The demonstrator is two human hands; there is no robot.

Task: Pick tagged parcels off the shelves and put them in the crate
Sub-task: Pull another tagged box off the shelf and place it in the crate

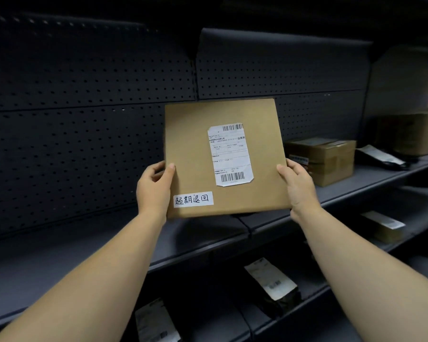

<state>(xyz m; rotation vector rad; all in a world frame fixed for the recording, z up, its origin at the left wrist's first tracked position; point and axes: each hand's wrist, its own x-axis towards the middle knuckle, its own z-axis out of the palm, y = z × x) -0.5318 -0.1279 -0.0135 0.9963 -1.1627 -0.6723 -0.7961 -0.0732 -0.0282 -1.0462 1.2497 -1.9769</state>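
Note:
A flat brown cardboard parcel [195, 149] is held upright in front of the dark shelving, its face toward me. It carries a white shipping label with barcodes and a white handwritten tag [193, 199] near its lower left corner. My left hand [155, 186] grips the parcel's left edge, thumb on the front. On the right edge, my right hand [298, 186] grips it the same way. The parcel's bottom edge hangs just above the grey shelf [109, 248]. No crate is in view.
A taped brown box [324, 160] stands on the same shelf to the right, with a dark bag [381, 156] and a larger carton [415, 133] beyond. Lower shelves hold a dark labelled pouch [272, 285], another pouch [153, 322] and a small box [383, 225]. Perforated back panels rise behind.

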